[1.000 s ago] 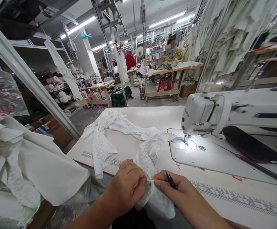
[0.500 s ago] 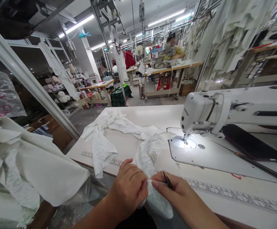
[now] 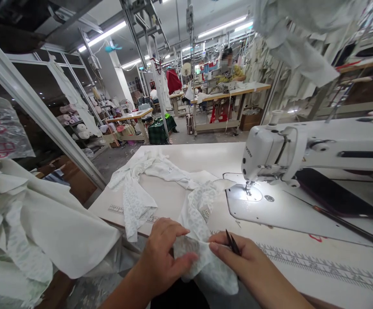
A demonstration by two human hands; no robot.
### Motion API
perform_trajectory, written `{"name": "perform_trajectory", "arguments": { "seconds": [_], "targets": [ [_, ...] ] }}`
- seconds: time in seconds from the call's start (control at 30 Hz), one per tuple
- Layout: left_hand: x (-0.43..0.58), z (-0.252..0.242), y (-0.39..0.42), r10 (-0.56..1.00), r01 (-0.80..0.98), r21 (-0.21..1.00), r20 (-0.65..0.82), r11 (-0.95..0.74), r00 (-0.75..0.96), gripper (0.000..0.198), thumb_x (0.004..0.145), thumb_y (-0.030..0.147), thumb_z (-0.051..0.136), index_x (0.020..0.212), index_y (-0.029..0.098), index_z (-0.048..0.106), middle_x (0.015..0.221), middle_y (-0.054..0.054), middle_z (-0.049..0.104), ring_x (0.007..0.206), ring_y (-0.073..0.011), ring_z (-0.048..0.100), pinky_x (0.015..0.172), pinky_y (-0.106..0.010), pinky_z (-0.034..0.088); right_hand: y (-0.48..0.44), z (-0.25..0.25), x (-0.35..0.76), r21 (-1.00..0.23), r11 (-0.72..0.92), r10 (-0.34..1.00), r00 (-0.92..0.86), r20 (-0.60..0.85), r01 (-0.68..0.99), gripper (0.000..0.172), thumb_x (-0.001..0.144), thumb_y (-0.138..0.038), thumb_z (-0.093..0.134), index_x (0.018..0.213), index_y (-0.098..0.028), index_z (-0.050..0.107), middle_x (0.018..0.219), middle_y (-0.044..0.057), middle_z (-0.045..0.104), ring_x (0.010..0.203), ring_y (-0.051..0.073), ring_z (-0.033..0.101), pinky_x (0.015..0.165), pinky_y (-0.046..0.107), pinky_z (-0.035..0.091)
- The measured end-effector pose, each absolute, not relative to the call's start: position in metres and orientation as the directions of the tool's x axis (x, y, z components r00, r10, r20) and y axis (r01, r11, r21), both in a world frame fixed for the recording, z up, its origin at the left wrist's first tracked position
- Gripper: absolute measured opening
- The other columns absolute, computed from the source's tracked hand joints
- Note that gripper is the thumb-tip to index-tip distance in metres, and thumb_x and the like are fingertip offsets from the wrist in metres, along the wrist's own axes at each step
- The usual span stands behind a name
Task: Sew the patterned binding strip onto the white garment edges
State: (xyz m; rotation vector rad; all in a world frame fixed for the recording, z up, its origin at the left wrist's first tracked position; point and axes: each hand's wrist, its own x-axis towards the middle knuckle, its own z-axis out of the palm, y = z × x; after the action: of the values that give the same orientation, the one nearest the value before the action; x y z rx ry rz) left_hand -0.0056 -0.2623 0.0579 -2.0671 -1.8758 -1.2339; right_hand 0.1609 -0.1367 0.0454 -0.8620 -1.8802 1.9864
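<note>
we are reading "brother" on the white sewing machine [image 3: 326, 133]. illegible red strokes are marking the clear plastic bag [image 3: 4, 128]. numerals on the worktable's [image 3: 221, 155] ruler strip [image 3: 321, 267] are looking blurred to us, faint chinese characters [image 3: 132, 83] are showing far back, and a patch [image 3: 205, 213] on the patterned cloth [image 3: 192, 214] is carrying a drawn figure.

This is a garment-sewing workshop; a white sewing machine [image 3: 260, 150] stands on the worktop [image 3: 212, 156] at right, a ruler [image 3: 311, 262] printed along the near edge; patterned white cloth [image 3: 196, 206] lies left of it; pale fabric [image 3: 67, 227] is heaped at lower left; white pieces [image 3: 305, 56] hang at upper right; farther back, a person [image 3: 239, 72] is at another machine [image 3: 221, 87]; tube lights [image 3: 103, 35] run overhead.
</note>
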Motion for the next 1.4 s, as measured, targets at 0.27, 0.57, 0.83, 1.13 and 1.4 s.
{"name": "perform_trajectory", "arguments": {
  "seconds": [0.27,0.57,0.83,1.13,1.4],
  "targets": [
    [-0.007,0.063,-0.254,0.809,0.922,0.3,0.588,-0.244,0.023,0.015,0.09,0.009,0.048,0.084,0.017,0.06,0.077,-0.005,0.063,0.075,-0.0195,0.054,0.074,-0.038,0.04,-0.135,0.046,0.163,-0.975,-0.072,0.555,-0.804,-0.214,0.21,0.033,0.083,-0.051,0.061,0.079,-0.019,0.066,0.072,-0.001,0.056,0.068,0.015,0.047,0.063,0.027,0.037],
    [-0.017,0.058,-0.255,0.786,0.834,0.215,0.512,-0.508,0.347,0.019,0.085,0.005,0.039,0.082,0.018,0.053,0.072,-0.003,0.062,0.067,-0.0159,0.056,0.07,-0.029,0.046,-0.128,0.045,0.163,-0.976,-0.12,0.531,-0.819,-0.218,0.182,0.032,0.081,-0.05,0.063,0.08,-0.018,0.064,0.071,0.0,0.054,0.066,0.015,0.048,0.06,0.027,0.038],
    [-0.058,0.062,-0.273,0.894,0.937,0.334,0.443,-0.101,-0.062,0.014,0.084,0.024,0.067,0.094,0.017,0.06,0.087,-0.006,0.067,0.084,-0.022,0.061,0.074,-0.034,0.05,-0.12,0.063,0.171,-0.99,-0.042,0.538,-0.832,-0.136,0.134,0.031,0.085,-0.05,0.062,0.079,-0.02,0.061,0.072,-0.001,0.053,0.065,0.014,0.048,0.058,0.025,0.038],
    [0.006,0.071,-0.247,0.962,0.66,0.749,0.217,-0.055,-0.166,0.012,0.087,0.018,0.056,0.081,0.019,0.066,0.073,0.001,0.065,0.069,-0.013,0.06,0.065,-0.024,0.044,-0.113,0.056,0.19,-0.781,0.609,0.533,-0.8,0.277,0.135,0.023,0.096,-0.036,0.044,0.093,-0.026,0.065,0.1,0.006,0.066,0.092,0.022,0.062,0.079,0.036,0.05],
    [0.01,0.075,-0.257,0.962,0.746,0.66,0.253,-0.092,-0.105,0.01,0.085,0.016,0.055,0.08,0.019,0.064,0.071,0.0,0.063,0.067,-0.0135,0.059,0.062,-0.025,0.042,-0.143,0.054,0.176,-0.787,0.612,0.428,-0.869,0.249,0.076,0.016,0.096,-0.032,0.051,0.101,-0.026,0.064,0.095,0.003,0.068,0.088,0.019,0.066,0.075,0.03,0.054]
  ]
}}
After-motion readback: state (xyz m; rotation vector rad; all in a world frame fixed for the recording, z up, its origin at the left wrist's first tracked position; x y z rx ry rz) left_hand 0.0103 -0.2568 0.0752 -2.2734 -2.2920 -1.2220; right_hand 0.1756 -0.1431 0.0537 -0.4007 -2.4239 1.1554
